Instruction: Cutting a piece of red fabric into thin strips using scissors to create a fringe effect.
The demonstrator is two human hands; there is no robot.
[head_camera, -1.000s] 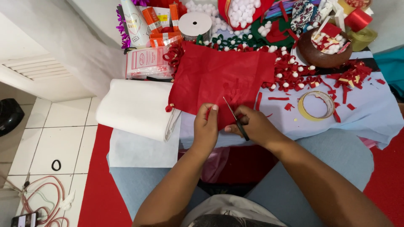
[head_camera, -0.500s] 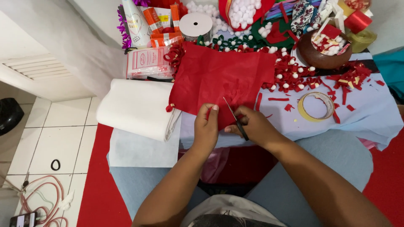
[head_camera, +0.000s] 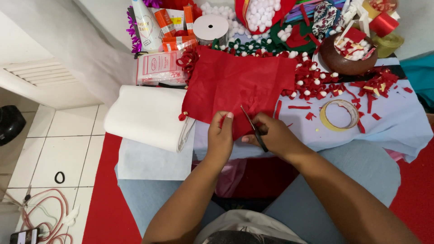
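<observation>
Head view: your left hand (head_camera: 220,138) pinches the near edge of the wide red felt sheet (head_camera: 235,83) between thumb and curled fingers. Your right hand (head_camera: 275,138) is closed around small dark-bladed scissors (head_camera: 253,129), blades pointing away from you into the felt's near edge; whether the blades are apart or together you cannot tell here.

The felt looks matte, deep red, roughly rectangular and rumpled, with a bunched fold just beyond the scissor tips. It lies across the pale blue cloth-covered work surface (head_camera: 393,129), centre of the view, its near edge hanging toward your lap.

Edges: a white fabric roll (head_camera: 147,115) sits just beside the felt's left edge, touching near the corner. Red felt scraps with white pom-poms (head_camera: 312,83) crowd its right edge. A ring of beige tape (head_camera: 339,114) lies near, right of your right hand, apart from it. A brown round bowl (head_camera: 346,61) of trimmings stands well beyond. Open room is the bare blue cloth to the right of the tape ring and the white sheet (head_camera: 153,158) on your left.
</observation>
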